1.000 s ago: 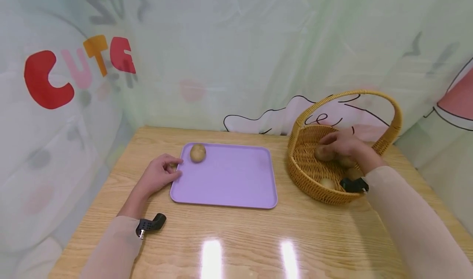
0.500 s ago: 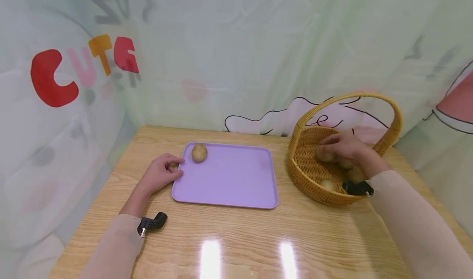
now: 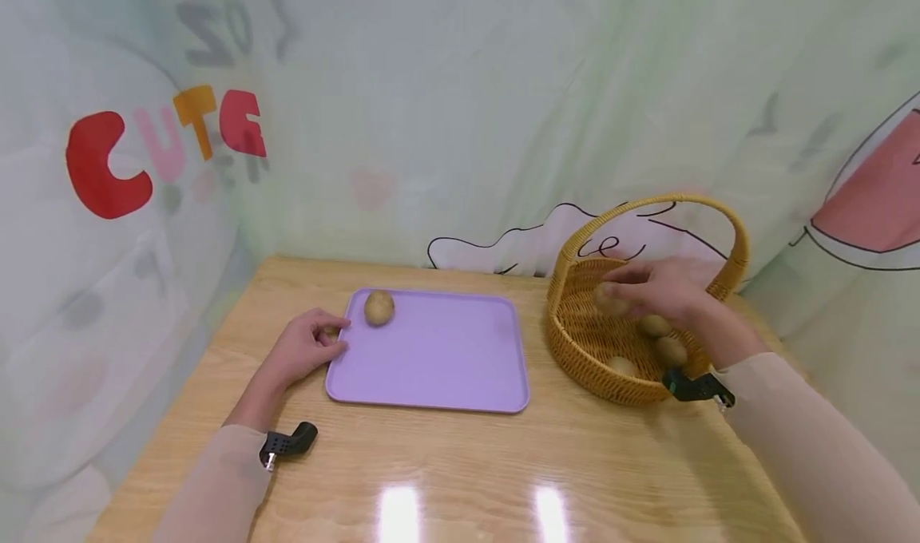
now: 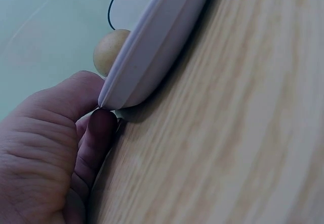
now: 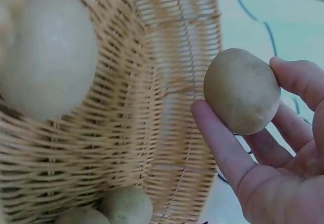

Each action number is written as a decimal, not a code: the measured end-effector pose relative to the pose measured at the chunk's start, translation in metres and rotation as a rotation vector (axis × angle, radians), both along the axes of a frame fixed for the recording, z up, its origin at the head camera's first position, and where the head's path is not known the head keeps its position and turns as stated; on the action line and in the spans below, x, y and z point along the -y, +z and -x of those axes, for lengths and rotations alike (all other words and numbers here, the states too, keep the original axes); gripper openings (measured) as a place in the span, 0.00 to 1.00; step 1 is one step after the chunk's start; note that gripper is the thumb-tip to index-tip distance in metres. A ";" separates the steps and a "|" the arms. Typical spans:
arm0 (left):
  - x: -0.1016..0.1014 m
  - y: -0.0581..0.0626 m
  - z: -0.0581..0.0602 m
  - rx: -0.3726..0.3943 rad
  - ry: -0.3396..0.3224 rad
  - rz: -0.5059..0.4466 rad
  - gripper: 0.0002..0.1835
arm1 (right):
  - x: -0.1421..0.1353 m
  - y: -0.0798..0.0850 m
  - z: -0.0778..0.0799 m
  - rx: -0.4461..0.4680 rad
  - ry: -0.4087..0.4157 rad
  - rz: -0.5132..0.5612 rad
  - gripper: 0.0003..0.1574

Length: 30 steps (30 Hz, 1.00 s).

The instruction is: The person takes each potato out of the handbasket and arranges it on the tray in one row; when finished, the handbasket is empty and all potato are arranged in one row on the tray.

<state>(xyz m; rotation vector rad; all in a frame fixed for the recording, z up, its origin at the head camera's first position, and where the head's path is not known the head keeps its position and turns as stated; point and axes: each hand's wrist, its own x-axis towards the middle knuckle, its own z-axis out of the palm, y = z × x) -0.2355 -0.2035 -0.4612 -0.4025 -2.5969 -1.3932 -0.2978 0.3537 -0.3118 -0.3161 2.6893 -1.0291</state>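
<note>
My right hand (image 3: 661, 291) pinches a potato (image 5: 242, 89) between thumb and fingertips, over the inside of the wicker basket (image 3: 579, 367) at the right in the head view. Below it, several more potatoes (image 3: 672, 352) lie in the basket, partly covered by the hand and wrist. At the left, my left hand (image 3: 300, 350) grips the left rim of the purple tray (image 3: 431, 359) between thumb and fingers; in the left wrist view the thumb (image 4: 81, 95) lies right at the rim. One potato (image 3: 378, 308) rests in the tray's far left corner.
The basket's tall arched handle (image 3: 668, 200) rises over the right hand's work. A wooden table (image 3: 460, 463) carries tray and basket. Behind it hangs a printed curtain (image 3: 446, 112), close to the table's far edge. Each wrist wears a small black camera (image 3: 287, 441).
The right hand has lifted a potato up from the others in the basket and shifted slightly left. The left hand stays at the tray rim. The head view has shifted a little.
</note>
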 end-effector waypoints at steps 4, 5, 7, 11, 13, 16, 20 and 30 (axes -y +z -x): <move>0.001 -0.005 0.001 0.002 -0.001 -0.004 0.18 | 0.005 -0.002 -0.005 0.013 0.006 0.083 0.34; 0.002 -0.006 0.001 0.003 -0.002 -0.005 0.18 | 0.006 -0.002 -0.006 0.023 0.008 0.109 0.34; 0.001 -0.007 0.002 0.006 0.000 -0.011 0.18 | 0.010 0.000 -0.010 0.024 0.006 0.129 0.33; 0.000 -0.007 0.004 0.009 0.004 -0.011 0.18 | 0.021 0.006 -0.019 0.026 0.019 0.165 0.33; 0.000 -0.005 0.006 0.007 0.009 -0.006 0.18 | 0.028 0.010 -0.023 0.026 0.030 0.201 0.33; 0.000 -0.003 0.009 0.000 0.015 0.000 0.18 | 0.038 0.014 -0.029 0.017 0.035 0.229 0.33; 0.000 -0.001 0.011 -0.011 0.011 -0.001 0.18 | 0.051 0.013 -0.036 0.021 0.042 0.243 0.31; -0.002 -0.004 0.013 -0.019 0.014 -0.022 0.17 | 0.084 0.013 -0.040 0.035 0.113 0.266 0.30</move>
